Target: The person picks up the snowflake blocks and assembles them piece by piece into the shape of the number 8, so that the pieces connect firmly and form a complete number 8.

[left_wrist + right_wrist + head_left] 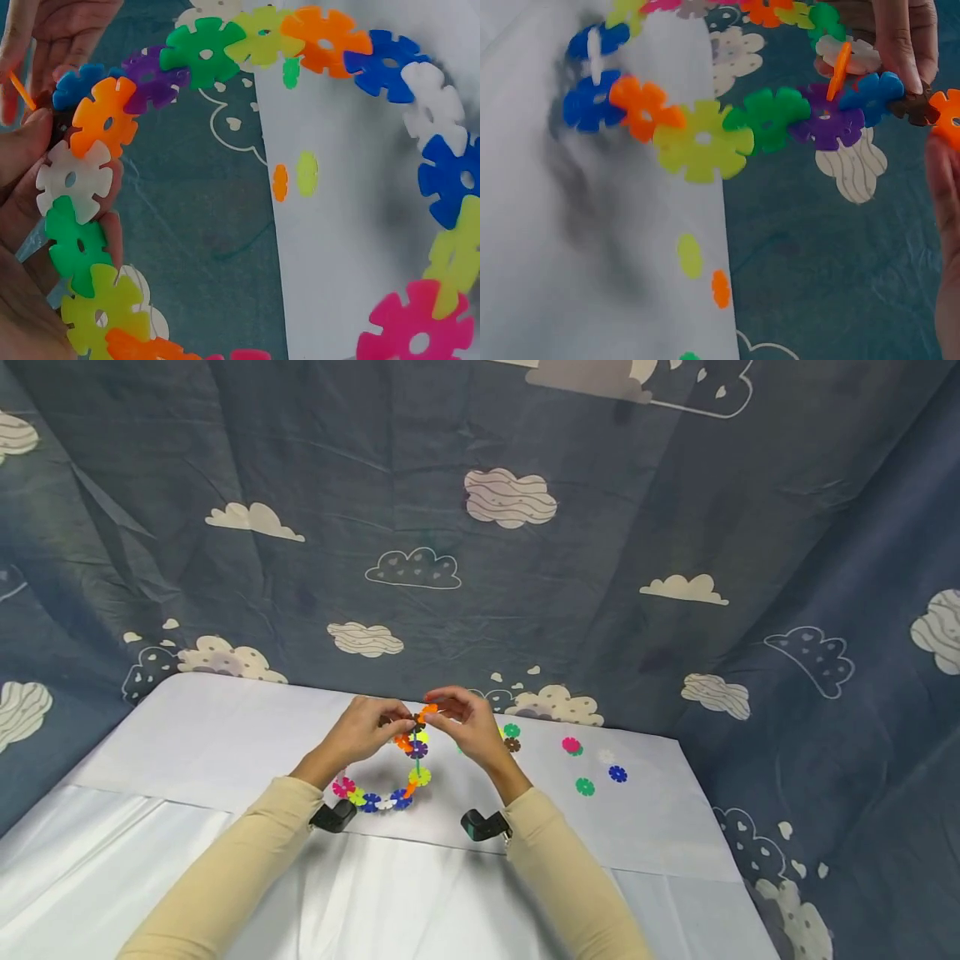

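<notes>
A ring-like chain of notched plastic snowflake discs in many colours hangs from the hands above the white table. My left hand pinches the chain at a brown disc, which follows a blue disc. Facing it, my right hand pinches an orange disc between thumb and fingers. That orange disc overlaps the brown one's edge in the right wrist view. Another orange disc and a white disc of the chain lie against the left hand's fingers.
Loose discs lie on the white table right of the hands: a pink disc over a green one, a blue disc, a green disc, a brown disc and others. A dark cloud-patterned curtain hangs behind.
</notes>
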Demonstrator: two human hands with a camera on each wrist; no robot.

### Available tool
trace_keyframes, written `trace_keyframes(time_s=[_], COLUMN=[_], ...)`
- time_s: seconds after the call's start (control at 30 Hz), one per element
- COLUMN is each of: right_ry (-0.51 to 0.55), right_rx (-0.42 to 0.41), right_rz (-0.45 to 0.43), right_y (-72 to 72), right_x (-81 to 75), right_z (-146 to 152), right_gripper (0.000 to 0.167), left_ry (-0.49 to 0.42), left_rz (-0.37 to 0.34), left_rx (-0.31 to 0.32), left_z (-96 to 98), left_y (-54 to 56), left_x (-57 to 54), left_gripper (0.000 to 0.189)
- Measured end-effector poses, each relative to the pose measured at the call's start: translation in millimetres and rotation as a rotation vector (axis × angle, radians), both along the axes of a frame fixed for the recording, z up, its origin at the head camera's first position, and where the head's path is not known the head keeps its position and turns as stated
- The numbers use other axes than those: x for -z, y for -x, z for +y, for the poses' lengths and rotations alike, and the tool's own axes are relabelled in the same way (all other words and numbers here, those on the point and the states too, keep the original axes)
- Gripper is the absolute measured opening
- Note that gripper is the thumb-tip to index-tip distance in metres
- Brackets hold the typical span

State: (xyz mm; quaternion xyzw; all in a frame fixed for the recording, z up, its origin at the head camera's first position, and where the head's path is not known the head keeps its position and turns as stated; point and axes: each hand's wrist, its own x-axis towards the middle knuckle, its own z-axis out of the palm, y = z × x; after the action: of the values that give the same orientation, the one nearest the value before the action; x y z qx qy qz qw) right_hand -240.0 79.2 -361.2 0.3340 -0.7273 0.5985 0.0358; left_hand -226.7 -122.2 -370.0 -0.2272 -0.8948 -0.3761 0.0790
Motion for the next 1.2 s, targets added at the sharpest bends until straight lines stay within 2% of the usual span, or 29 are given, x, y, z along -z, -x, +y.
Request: trace_keyframes(time_s=[0.1,0.2,0.47,0.6,0.7,0.77,0.9,1.03,1.1,1.2], right_ry=[0.008,-0.011,-0.118,-0.15,-0.131,-0.104,-0.113,-0.266,-0.345,-0.428], right_rx=[0.033,0.052,0.126,0.106,0.08,0.07,0.077,0.078,0.08,0.08], right_rz=[-0.062,-0.061,0.163,0.132,0.039,-0.037,-0.127,-0.131,-0.129,-0.138], right_y=[-3.1,-5.6,-10.5,-7.9,2.2,13.3,34.9,45.9,49.6,54.3], right_x=[-3.9,-6.4,-19.1,-22.0,-16.2,-9.7,0.3,3.1,5.2,9.8], right_z=[2.0,3.1,-1.1,0.3,3.7,4.8,2.3,-6.9,-12.5,-20.7], right_gripper=[0.028,0.025,0.019,0.02,0.023,0.025,0.026,0.026,0.025,0.025], left_ry=[-0.01,-0.032,-0.094,-0.138,-0.213,-0.296,-0.462,-0.571,-0.632,-0.715], left_rz=[0.001,-0.004,0.052,0.026,-0.063,-0.152,-0.326,-0.483,-0.544,-0.592], left_rx=[-0.029,-0.049,-0.107,-0.124,-0.126,-0.132,-0.185,-0.25,-0.251,-0.219], left_z=[3.3,6.5,14.2,18.2,22.4,24.9,28.4,26.6,24.4,20.4], left_y=[-0.2,-0.5,-1.3,-0.2,1.3,2.4,4.9,6.7,7.7,8.7], left_x=[-0.5,0.1,1.4,2.9,4.3,5.3,9.2,21.8,30.0,41.6], left_gripper=[0.015,0.015,0.012,0.011,0.013,0.016,0.021,0.025,0.028,0.035])
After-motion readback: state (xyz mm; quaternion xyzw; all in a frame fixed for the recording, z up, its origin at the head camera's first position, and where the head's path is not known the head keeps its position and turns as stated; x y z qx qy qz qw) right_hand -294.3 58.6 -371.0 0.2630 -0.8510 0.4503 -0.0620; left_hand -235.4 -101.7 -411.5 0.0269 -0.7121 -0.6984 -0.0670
